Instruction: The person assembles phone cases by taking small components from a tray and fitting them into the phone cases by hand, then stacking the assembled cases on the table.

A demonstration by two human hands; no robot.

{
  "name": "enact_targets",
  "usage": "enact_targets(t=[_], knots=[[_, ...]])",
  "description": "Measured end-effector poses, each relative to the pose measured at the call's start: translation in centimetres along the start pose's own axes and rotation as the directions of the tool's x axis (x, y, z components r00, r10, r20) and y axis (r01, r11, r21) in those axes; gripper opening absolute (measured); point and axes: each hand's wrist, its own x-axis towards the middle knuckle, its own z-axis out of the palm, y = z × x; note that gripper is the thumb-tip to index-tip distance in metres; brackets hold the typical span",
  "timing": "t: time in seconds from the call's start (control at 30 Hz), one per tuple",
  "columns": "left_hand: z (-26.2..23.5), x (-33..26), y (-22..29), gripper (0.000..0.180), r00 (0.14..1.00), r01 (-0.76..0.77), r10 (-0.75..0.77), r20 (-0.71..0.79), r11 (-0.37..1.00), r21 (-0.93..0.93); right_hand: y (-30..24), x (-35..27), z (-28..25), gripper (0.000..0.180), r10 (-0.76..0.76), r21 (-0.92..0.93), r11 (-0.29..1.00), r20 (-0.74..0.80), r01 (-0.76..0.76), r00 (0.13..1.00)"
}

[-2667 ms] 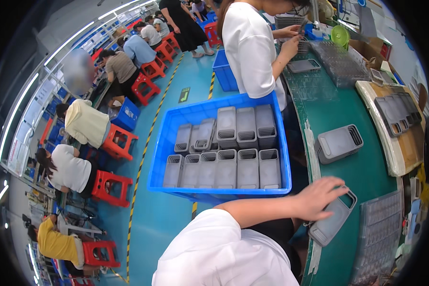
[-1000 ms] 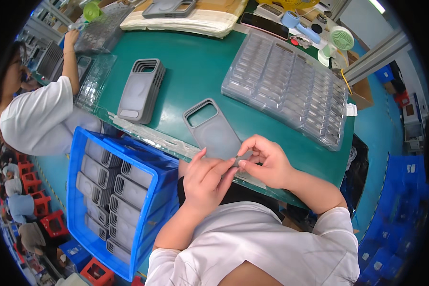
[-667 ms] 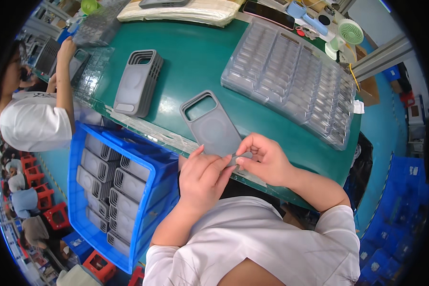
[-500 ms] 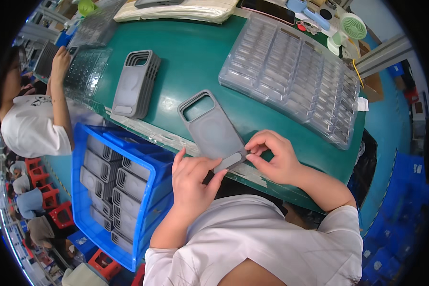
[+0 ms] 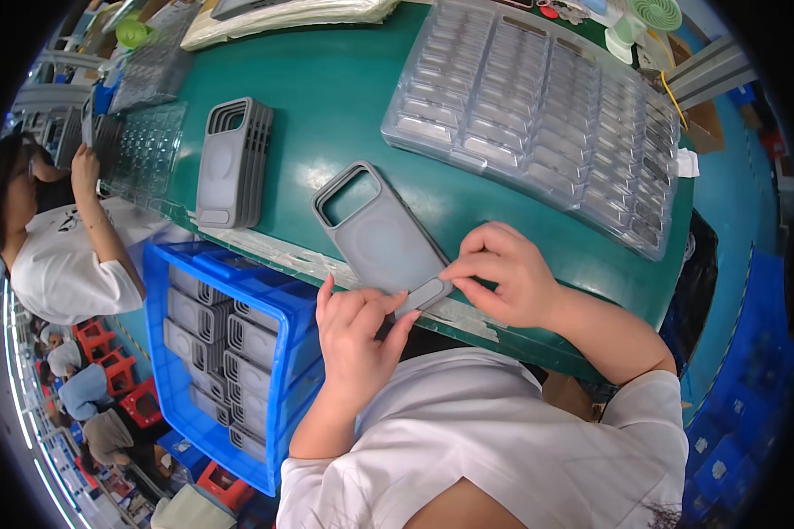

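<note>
A grey phone case [image 5: 378, 236] lies flat on the green bench [image 5: 326, 97], its camera cut-out toward the far side and its near end at the bench's front edge. The left hand [image 5: 355, 333] has its grip closed on that near end, fingertips on the case's lower edge and on a small grey strip [image 5: 422, 294] lying across the corner. The right hand [image 5: 500, 271] pinches the same strip from the other side, thumb and forefinger together on it.

Just left of the case stands a stack of grey cases [image 5: 231, 162], set on edge. Farther back and to the right, a large clear blister tray [image 5: 538, 97] with many rectangular pockets covers much of the bench. A smaller clear tray [image 5: 146, 152] lies at the left end, in front of another person [image 5: 57, 238] in a white shirt. A cream-coloured tray [image 5: 282, 16] sits at the far edge.

Below the bench's front edge, on the person's left, a blue plastic crate [image 5: 238, 361] holds rows of grey cases standing upright. The floor is blue-green; red stools [image 5: 132, 401] and seated workers show at far left.
</note>
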Motion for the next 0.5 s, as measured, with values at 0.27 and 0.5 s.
enact_targets(t=[0.27, 0.5], knots=[[0.1, 0.0, -0.2, 0.028, 1.0, 0.009, -0.009, 0.003, 1.0, -0.005, -0.7, -0.1, 0.1, 0.032, -0.147, -0.215, 0.964, 0.05, 0.155, 0.988], [0.6, -1.5, -1.6, 0.069, 0.996, 0.025, -0.026, -0.089, 1.0, -0.009, -0.6, 0.0, 0.1, 0.034, -0.237, -0.335, 0.911, 0.046, 0.239, 0.97]])
